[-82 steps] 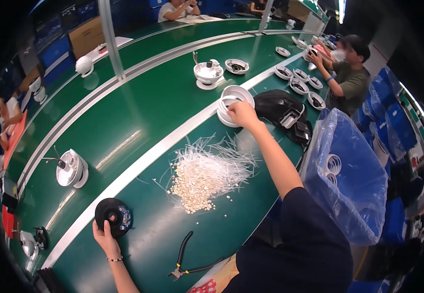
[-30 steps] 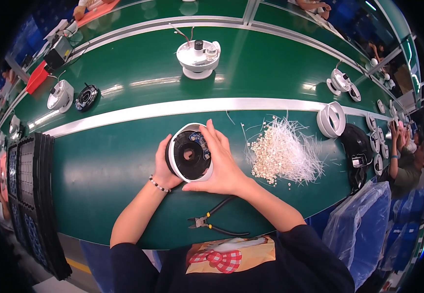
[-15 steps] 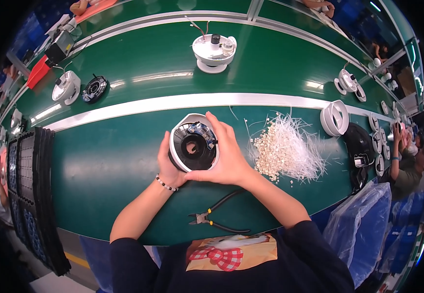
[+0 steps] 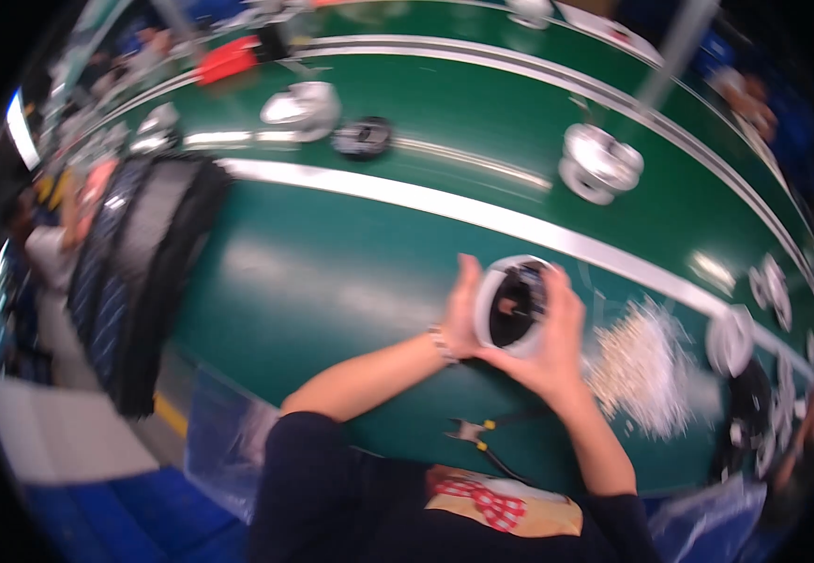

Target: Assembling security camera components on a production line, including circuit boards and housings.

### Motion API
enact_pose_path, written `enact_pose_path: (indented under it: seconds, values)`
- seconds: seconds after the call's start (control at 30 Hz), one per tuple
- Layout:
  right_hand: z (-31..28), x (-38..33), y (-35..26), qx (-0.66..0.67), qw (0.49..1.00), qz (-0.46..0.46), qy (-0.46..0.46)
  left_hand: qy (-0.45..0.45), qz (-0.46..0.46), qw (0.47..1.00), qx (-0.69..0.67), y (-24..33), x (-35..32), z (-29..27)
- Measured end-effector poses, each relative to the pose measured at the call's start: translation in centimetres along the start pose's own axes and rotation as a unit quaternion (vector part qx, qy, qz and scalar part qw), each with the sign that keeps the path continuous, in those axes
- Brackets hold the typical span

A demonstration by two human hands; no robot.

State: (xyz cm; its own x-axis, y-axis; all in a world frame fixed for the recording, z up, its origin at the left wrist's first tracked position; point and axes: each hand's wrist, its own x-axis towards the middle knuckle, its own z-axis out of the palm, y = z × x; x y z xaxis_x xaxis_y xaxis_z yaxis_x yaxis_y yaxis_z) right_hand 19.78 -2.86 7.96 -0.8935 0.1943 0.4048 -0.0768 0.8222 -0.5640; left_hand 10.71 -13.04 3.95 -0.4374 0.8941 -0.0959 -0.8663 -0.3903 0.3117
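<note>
Head view showed both hands clasping a round white housing (image 4: 512, 306) with a dark centre above the green table (image 4: 332, 272). Left hand (image 4: 463, 314) gripped its left rim, right hand (image 4: 557, 338) curled around its right side; pliers (image 4: 478, 433) lay near the wrists.

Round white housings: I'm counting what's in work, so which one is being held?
The round white housing with the dark inside, clasped between left hand and right hand; the others lie untouched on the green table.

Motion-blurred round white housing (image 4: 512, 306), its rim partly behind the fingers (image 4: 562, 298) of both hands.
</note>
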Motion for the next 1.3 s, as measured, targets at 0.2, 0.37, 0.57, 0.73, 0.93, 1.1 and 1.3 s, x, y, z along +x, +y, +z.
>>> enact_pose_path:
  seconds: [0.2,0.37,0.57,0.73,0.93,1.1,1.3]
  values:
    - [-0.6,1.6,-0.7,-0.040,0.994,0.072,-0.075,-0.033,0.094,0.995,-0.013,-1.5,-0.1,-0.8]
    - [0.4,2.6,-0.6,0.000,0.990,0.121,-0.076,-0.013,0.144,0.988,0.049,-1.1,-0.5,-1.0]
    - [0.6,3.7,0.1,0.073,0.997,0.027,0.029,0.073,0.191,0.978,0.047,-1.8,1.2,-2.0]
    - [-0.3,4.0,1.5,0.049,0.998,-0.017,-0.021,0.028,0.158,0.986,0.055,0.3,1.6,0.3]
    - [-2.0,2.3,3.2,0.017,1.000,-0.006,-0.009,0.007,0.134,0.989,0.066,-1.4,3.0,0.4]
    - [-2.3,1.1,2.4,0.004,0.996,0.050,0.070,0.024,0.190,0.976,0.106,-2.8,3.1,1.4]
    - [-3.4,0.7,2.2,-0.015,0.990,0.056,0.129,0.013,0.211,0.973,0.097,-3.7,3.6,3.5]
